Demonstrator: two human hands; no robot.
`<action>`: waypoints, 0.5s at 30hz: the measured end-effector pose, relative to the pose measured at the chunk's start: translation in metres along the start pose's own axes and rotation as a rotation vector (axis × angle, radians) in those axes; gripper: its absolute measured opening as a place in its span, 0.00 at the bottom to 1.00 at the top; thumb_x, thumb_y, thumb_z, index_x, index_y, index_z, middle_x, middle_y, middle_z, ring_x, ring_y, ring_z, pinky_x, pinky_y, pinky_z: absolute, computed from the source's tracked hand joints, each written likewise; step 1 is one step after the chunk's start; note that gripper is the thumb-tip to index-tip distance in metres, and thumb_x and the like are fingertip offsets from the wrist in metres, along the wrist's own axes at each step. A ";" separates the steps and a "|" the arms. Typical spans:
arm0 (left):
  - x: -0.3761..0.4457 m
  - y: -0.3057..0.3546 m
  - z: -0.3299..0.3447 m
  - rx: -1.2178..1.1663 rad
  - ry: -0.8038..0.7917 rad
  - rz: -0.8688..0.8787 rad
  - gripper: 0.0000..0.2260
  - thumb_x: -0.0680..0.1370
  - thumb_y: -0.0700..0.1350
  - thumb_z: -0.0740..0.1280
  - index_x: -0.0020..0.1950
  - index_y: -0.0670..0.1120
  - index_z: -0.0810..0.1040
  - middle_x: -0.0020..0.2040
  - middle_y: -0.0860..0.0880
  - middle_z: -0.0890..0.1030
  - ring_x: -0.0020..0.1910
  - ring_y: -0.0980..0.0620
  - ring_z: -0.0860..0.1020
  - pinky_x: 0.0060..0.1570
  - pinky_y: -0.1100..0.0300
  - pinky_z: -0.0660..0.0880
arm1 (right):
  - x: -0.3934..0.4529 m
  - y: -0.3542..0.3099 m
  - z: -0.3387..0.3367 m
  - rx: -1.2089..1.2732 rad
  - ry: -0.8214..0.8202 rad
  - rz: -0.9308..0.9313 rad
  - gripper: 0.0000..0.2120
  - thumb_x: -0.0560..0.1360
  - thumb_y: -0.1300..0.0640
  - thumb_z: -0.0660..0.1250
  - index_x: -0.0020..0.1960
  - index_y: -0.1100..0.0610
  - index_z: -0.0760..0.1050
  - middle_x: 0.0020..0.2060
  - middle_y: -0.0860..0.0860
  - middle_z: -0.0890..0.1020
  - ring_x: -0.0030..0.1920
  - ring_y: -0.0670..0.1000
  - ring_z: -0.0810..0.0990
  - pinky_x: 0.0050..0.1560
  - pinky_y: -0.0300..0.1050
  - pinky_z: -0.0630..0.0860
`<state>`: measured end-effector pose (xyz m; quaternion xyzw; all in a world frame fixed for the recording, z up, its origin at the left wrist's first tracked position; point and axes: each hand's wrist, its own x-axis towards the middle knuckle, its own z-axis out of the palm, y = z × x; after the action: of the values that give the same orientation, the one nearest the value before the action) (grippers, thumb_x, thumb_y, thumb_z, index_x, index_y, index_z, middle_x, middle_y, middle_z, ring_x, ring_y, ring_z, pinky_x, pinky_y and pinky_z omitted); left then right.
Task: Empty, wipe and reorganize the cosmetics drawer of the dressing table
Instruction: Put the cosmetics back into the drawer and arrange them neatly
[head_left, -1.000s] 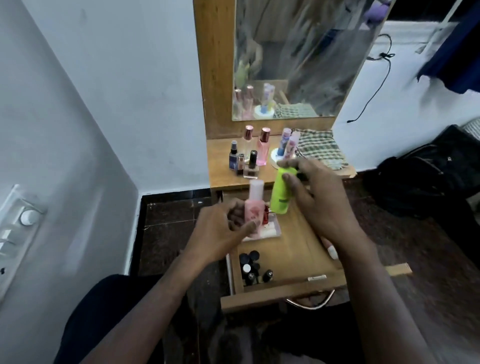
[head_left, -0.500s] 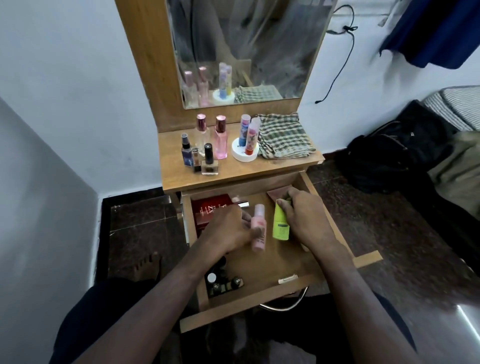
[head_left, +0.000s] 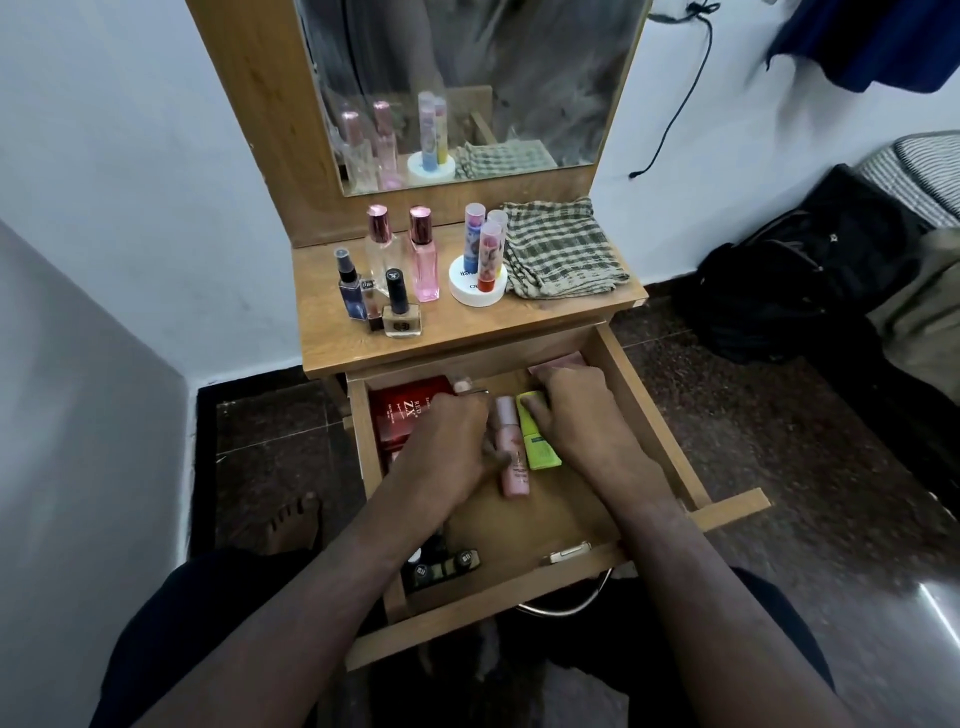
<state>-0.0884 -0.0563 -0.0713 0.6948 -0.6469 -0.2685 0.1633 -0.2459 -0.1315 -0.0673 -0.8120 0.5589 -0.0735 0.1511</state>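
Left hand (head_left: 447, 452) holds pink bottle (head_left: 511, 452), right hand (head_left: 582, 415) the green one (head_left: 540, 441) (both lying in drawer (head_left: 654, 415)).

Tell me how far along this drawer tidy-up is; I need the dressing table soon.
Part done: a red box and small dark bottles already lie in the drawer. In hand: the left hand lays down a pink bottle, the right hand a green bottle. Left: the perfume bottles and cloth on the tabletop. Whether wiping happened cannot be seen.

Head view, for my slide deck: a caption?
Both hands lay a pink bottle and green bottle side by side in the open drawer.
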 end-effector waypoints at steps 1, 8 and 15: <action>-0.001 0.000 -0.001 0.012 -0.015 0.016 0.15 0.75 0.49 0.80 0.59 0.50 0.81 0.47 0.52 0.84 0.46 0.57 0.83 0.43 0.65 0.77 | -0.001 0.004 -0.003 0.002 -0.007 -0.022 0.12 0.80 0.50 0.72 0.59 0.56 0.83 0.53 0.57 0.84 0.56 0.59 0.82 0.56 0.53 0.82; 0.002 0.006 0.015 0.133 -0.178 0.045 0.26 0.63 0.53 0.87 0.55 0.52 0.79 0.51 0.53 0.80 0.46 0.55 0.81 0.38 0.61 0.75 | -0.020 0.038 -0.012 -0.009 -0.202 -0.190 0.37 0.68 0.53 0.84 0.74 0.54 0.77 0.62 0.55 0.81 0.58 0.56 0.82 0.62 0.47 0.78; 0.006 0.008 0.010 0.136 0.020 0.103 0.18 0.74 0.47 0.80 0.61 0.45 0.81 0.57 0.47 0.83 0.50 0.51 0.84 0.49 0.52 0.84 | -0.003 0.037 0.001 0.021 -0.038 -0.262 0.27 0.67 0.57 0.83 0.65 0.56 0.83 0.55 0.54 0.83 0.54 0.58 0.83 0.53 0.46 0.79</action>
<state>-0.1009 -0.0622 -0.0757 0.6728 -0.6969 -0.2082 0.1355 -0.2791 -0.1411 -0.0799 -0.8777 0.4441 -0.0832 0.1594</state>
